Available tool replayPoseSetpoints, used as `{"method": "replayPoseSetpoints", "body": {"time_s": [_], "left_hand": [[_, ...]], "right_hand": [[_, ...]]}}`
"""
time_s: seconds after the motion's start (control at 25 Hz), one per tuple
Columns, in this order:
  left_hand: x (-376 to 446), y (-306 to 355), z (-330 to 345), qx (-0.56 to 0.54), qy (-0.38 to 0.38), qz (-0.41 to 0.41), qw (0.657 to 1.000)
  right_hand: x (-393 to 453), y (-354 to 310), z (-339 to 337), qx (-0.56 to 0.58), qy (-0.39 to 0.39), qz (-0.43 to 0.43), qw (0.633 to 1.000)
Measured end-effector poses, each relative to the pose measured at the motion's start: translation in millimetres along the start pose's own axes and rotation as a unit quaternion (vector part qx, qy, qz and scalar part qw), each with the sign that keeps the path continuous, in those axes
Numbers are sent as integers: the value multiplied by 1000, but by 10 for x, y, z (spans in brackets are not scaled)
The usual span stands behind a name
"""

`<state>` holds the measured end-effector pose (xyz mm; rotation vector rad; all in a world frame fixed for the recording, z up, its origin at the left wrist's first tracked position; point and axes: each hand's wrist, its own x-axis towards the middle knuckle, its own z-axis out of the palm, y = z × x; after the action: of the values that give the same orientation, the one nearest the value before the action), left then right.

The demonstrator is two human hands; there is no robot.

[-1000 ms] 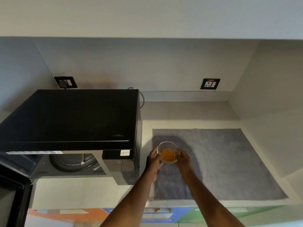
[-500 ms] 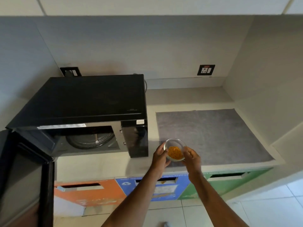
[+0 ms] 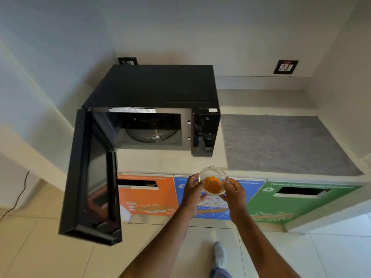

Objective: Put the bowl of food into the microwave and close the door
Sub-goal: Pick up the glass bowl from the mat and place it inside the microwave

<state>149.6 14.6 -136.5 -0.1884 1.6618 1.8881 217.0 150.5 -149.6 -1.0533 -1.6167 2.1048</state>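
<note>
Now both hands are clamped on the bowl (image 3: 213, 181): the left hand (image 3: 193, 192) grips its left rim, the right hand (image 3: 234, 194) its right. A second ago the bowl rested over the grey mat (image 3: 281, 143); it has since been lifted clear and drawn back past the counter (image 3: 170, 163) edge, and now hangs in the air in front of the blue bin (image 3: 212, 205). The orange food (image 3: 212, 184) sits heaped and level. That leaves the carry leftward and in, I judge, since the microwave (image 3: 156, 109) stands open, its turntable (image 3: 151, 134) bare and the door (image 3: 90, 177) swung wide. Orange and green bin fronts flank the blue one under the pale counter, with tiled floor below.
</note>
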Motion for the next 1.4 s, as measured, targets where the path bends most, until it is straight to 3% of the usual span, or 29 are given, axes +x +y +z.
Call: {"method": "replayPoseSetpoints", "body": {"time_s": [0.36, 0.68, 0.92, 1.2, 1.4], "left_hand": [[-52, 333, -935, -59, 122, 67, 989], [713, 840, -1246, -108, 280, 126, 946], [1293, 1275, -1324, -132, 312, 155, 928], [1937, 1636, -1524, -108, 306, 188, 927], [2342, 1766, -1672, -92, 317, 191, 924]], "right_hand": [[-82, 3, 1079, -50, -108, -12, 993], [440, -178, 2042, -80, -111, -57, 989], [916, -380, 2573, -76, -112, -99, 986], [1444, -573, 3138, -92, -113, -88, 985], [1713, -620, 3396, -42, -120, -44, 991]]}}
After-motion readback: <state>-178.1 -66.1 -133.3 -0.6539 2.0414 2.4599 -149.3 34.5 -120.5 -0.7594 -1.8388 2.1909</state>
